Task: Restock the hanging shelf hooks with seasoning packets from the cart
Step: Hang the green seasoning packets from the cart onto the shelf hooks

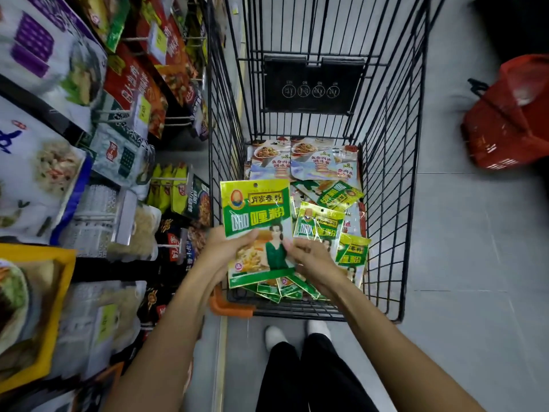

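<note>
A fanned stack of green and yellow foil seasoning packets (pixel 255 215) is held upright just above the near end of a black wire shopping cart (pixel 386 203). More such loose packets (pixel 322 224) lie inside the cart. The left hand (pixel 225 251) grips the stack's lower left edge, and the right hand (pixel 309 257) pinches its right edge with curled fingers. The step appears to be squaring the stack. Line up the round hang holes (pixel 255 184) first, then turn left to the hanging shelf hooks (pixel 173 179).
</note>
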Available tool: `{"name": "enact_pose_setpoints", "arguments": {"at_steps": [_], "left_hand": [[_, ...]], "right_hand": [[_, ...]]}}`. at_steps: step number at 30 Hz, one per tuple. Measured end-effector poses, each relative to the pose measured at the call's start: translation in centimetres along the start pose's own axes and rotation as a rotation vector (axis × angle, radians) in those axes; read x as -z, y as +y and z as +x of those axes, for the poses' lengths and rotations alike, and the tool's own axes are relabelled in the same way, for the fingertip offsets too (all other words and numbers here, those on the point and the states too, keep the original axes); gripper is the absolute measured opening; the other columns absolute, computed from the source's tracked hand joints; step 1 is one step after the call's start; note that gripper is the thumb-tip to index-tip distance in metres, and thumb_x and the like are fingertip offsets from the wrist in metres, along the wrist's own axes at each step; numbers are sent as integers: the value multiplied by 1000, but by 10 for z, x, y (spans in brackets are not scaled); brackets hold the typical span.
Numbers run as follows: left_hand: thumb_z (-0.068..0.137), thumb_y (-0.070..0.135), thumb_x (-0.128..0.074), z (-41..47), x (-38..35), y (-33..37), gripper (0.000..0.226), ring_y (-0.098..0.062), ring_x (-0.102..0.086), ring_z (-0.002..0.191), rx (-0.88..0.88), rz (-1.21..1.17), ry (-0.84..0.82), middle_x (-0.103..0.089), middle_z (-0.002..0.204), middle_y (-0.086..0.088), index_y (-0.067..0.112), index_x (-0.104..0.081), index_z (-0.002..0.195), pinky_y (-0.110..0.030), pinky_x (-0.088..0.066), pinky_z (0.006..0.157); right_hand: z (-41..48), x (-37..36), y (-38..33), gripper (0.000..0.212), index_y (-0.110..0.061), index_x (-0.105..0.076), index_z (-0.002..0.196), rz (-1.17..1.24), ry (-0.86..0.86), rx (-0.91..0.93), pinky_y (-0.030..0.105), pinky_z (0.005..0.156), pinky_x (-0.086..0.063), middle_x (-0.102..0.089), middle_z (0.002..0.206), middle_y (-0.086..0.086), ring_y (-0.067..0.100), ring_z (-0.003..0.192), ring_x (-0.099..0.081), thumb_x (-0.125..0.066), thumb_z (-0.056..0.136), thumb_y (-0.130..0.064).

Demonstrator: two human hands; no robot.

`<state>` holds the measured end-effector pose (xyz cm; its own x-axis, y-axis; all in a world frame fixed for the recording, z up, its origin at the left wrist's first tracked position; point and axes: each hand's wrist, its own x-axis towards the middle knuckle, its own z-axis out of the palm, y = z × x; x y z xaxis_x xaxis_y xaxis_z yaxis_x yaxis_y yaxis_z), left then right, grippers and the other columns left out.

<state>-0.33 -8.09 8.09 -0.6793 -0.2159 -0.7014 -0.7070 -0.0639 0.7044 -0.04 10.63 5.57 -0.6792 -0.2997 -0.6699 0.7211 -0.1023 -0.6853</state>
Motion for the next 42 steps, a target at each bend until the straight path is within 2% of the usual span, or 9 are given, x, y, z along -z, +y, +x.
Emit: {"name": "enact_pose_setpoints", "arguments": {"at_steps": [6,12,17,20,26,31,36,40,42], "left_hand": [[76,15,-78,19,8,-18,20,-23,-69,89,-65,46,86,-71,93,-4,15,-66,92,-37,-55,78],[79,12,-74,24,13,-21,20,-15,-67,82,-102,33,123,-70,90,2,16,-65,96,-29,-52,72],[79,10,-74,20,20,-19,19,-15,-68,84,-106,1,136,-71,95,-2,20,-65,92,-29,-53,69],[72,8,-78,10,24,-15,33,-27,-67,96,-71,-66,125,-70,107,-11,10,-66,103,-41,-53,89],[60,13,-81,-34,35,7,54,-30,-66,102,-90,-234,165,-68,113,-17,5,-63,110,-46,-50,96],[57,27,-83,-105,52,48,36,-26,-70,94,-287,-238,333,-73,103,-8,22,-71,90,-46,-54,89],[61,42,-83,-219,80,92,27,-6,-70,81,-563,-150,655,-75,82,11,33,-71,83,-30,-57,75],[54,56,-82,-330,101,111,56,-21,-70,97,-708,-177,844,-74,103,5,30,-71,102,-50,-51,93],[53,57,-82,-384,108,115,57,-19,-69,98,-786,-189,963,-73,104,6,35,-69,104,-49,-52,92]], "right_hand": [[53,70,42,54,0,-50,117,-535,700,-91,34,75,-44,-56,110,16,27,99,-54,-71,84,-37],[88,73,63,94,2,-31,134,-721,738,-271,49,98,-45,-41,135,23,38,123,-45,-79,71,-49],[97,68,62,81,6,-44,123,-444,804,-275,57,97,-45,-57,124,23,39,114,-56,-87,66,-33],[90,67,51,82,4,-43,134,-170,789,-245,54,93,-50,-57,127,24,39,113,-57,-86,68,-21],[55,58,4,73,3,-43,137,-130,570,-18,51,96,-49,-53,136,21,37,116,-56,-80,76,-12],[3,14,-83,16,-19,-63,76,-334,297,249,26,58,-49,-68,80,2,19,73,-62,-79,77,-19],[-66,-62,-175,11,-16,-68,74,-415,-96,504,20,52,-50,-71,67,-6,8,62,-67,-77,79,-19],[-134,-132,-229,28,6,-65,81,-446,-416,591,37,66,-50,-67,76,14,24,70,-65,-78,78,-19],[-171,-164,-245,20,-2,-66,78,-446,-551,652,40,70,-49,-66,78,13,25,75,-64,-77,78,-19]]}}
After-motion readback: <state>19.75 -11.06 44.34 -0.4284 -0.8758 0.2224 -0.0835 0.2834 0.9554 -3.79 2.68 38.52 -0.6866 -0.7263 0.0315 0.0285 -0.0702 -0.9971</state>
